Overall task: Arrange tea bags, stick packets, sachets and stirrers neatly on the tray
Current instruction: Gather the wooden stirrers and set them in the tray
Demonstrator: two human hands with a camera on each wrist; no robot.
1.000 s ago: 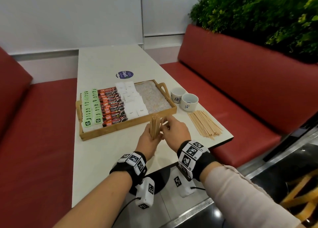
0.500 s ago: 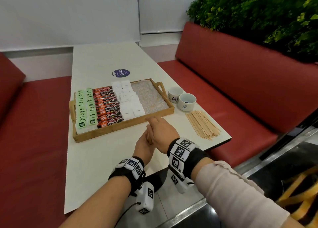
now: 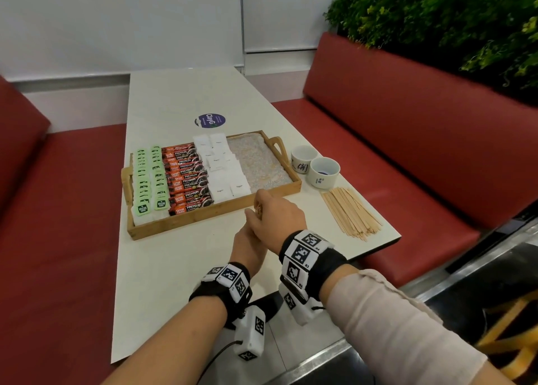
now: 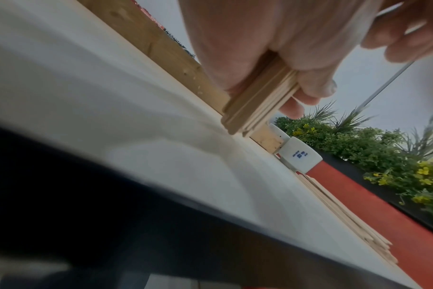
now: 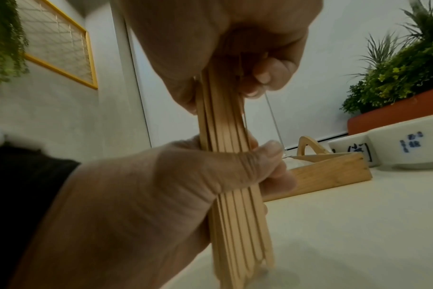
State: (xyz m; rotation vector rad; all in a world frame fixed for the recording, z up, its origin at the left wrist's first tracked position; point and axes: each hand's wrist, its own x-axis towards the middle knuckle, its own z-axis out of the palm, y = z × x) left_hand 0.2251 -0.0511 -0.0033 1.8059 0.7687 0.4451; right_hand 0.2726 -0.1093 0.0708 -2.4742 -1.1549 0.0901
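Note:
A wooden tray (image 3: pixel 215 214) on the white table holds green tea bags (image 3: pixel 148 178), red stick packets (image 3: pixel 187 178) and white sachets (image 3: pixel 224 169); its right part is bare. Just in front of the tray both hands hold one bundle of wooden stirrers (image 5: pixel 233 176) upright, its lower ends at the table. My left hand (image 3: pixel 247 248) grips the bundle low down (image 4: pixel 257 105). My right hand (image 3: pixel 276 218) grips its top from above (image 5: pixel 235 58). More stirrers (image 3: pixel 350 213) lie loose on the table at the right.
Two small white cups (image 3: pixel 316 166) stand right of the tray, beside the loose stirrers. A round blue sticker (image 3: pixel 210 120) lies behind the tray. Red benches flank the table; a planter with green plants (image 3: pixel 451 21) runs along the right.
The bundle of stirrers has come down from standing tall between the hands to being covered by my right hand, which now grips it from above. The view shifted slightly.

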